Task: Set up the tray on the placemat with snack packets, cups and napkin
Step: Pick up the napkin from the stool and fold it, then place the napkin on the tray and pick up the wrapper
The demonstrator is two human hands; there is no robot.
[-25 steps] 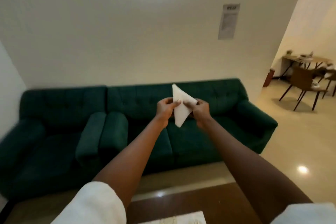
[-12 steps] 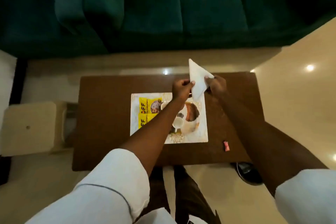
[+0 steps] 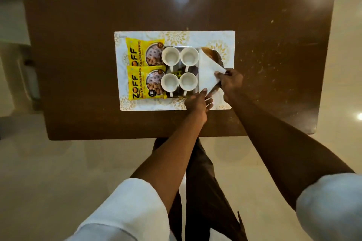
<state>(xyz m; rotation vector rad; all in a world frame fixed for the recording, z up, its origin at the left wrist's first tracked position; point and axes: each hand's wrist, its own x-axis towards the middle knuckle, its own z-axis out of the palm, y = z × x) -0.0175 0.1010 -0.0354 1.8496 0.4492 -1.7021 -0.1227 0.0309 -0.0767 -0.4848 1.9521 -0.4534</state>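
Laying a folded white paper napkin (image 3: 207,73), triangular and soft-edged, onto the bare right end of a dark brown glossy tray (image 3: 213,55), at three o'clock of the cups, likely the one stretch of tray left free. Right hand (image 3: 231,82) pinching the napkin's outer point, grip narrow on thin paper, steering the corner down; left hand (image 3: 197,103) at six o'clock of the napkin, fingers extended rather than curled, one fingertip touching the near edge, seemingly pressing the fold flat so that nothing springs open. Sitting in a tight two-by-two block mid-tray, four small white glazed ceramic cups (image 3: 179,71), empty, handles pointing toward six o'clock for easy lifting. Lying flat at nine o'clock of the cups, two yellow crinkly plastic snack packets (image 3: 143,70), printed sides up, overlapping the tray's left end. Resting beneath all, a white rectangular placemat with gold floral medallions (image 3: 176,35), centred on the dark scuffed wooden tabletop (image 3: 78,45). Judging the arrangement close to finished, only release and smoothing of the napkin remaining.
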